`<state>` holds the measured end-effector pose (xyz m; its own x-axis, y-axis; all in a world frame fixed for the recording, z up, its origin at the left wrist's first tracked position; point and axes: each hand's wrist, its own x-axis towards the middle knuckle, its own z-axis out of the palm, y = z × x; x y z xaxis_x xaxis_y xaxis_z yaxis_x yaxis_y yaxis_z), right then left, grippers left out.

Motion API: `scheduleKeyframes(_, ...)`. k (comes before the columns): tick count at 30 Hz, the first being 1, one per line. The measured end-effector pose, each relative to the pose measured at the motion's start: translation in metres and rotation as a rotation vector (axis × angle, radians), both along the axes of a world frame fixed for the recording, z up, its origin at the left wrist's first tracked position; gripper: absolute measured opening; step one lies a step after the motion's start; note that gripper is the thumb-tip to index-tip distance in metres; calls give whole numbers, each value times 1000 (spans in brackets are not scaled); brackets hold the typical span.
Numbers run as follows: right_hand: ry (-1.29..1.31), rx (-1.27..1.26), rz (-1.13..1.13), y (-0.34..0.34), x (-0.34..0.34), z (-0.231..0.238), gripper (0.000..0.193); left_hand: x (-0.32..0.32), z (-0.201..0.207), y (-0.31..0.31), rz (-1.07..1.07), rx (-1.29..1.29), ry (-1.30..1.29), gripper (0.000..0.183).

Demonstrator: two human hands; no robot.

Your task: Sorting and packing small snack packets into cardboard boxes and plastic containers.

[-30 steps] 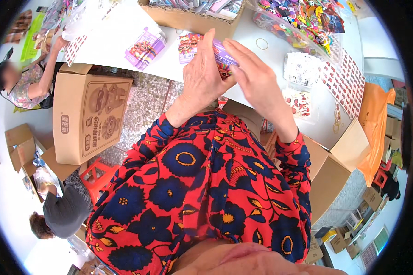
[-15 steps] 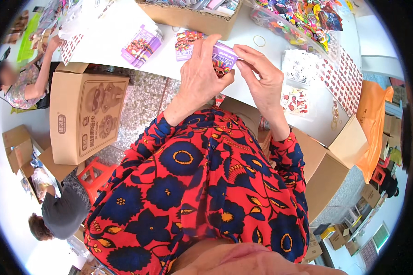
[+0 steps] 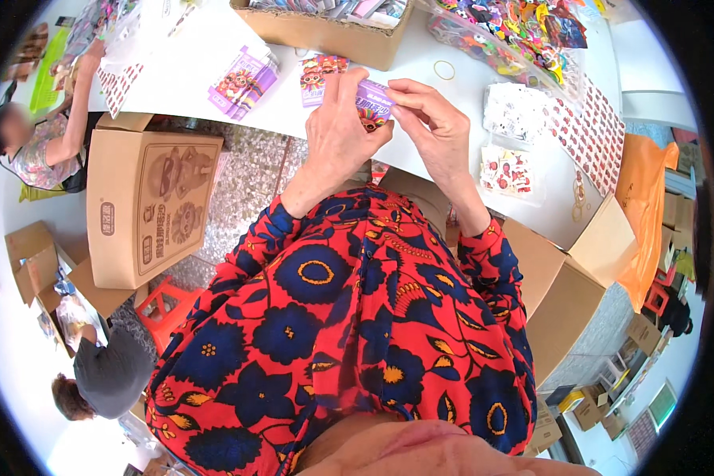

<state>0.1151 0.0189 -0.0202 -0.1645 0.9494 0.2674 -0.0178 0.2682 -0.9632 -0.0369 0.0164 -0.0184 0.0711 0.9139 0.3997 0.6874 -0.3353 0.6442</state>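
Note:
Over the table's near edge, my left hand grips a small purple printed carton with a colourful cartoon figure on its front. The fingers of my right hand are closed at the carton's right end; whether they pinch a flap or just the edge is hard to tell. Just behind my left hand, another purple printed carton lies on the table, partly hidden. Farther left is a bundle of similar purple cartons. A thin rubber band rests beyond my right hand.
A cardboard box of flat packets and a clear bin of colourful trinkets stand at the back. To the right are white pieces, red-printed pieces, a sticker sheet and an orange bag. A co-worker sits at left.
Both hands and the purple carton have shifted slightly left. My right fingers have moved in against the carton's right end. The co-worker's arm at left has risen a little.

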Motion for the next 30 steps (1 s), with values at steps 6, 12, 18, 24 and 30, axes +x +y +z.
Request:
scheduleKeyframes(6, 27, -145, 57, -4, -3, 0, 29, 0, -3, 0, 55, -38, -58, 69)
scheduleKeyframes(12, 155, -191, 23, 6, 15, -10, 30, -2, 1, 1, -215, -108, -301, 51)
scheduleKeyframes(18, 163, -258, 82, -1, 29, -10, 24, -1, -8, 1, -270, -278, -626, 22)
scheduleKeyframes(24, 129, -312, 98, -4, 34, -13, 20, 0, -19, 0, -274, -313, -594, 17)
scheduleKeyframes(30, 148, -318, 104, -9, 37, -19, 20, 1, -18, 0, -288, -353, -554, 16)
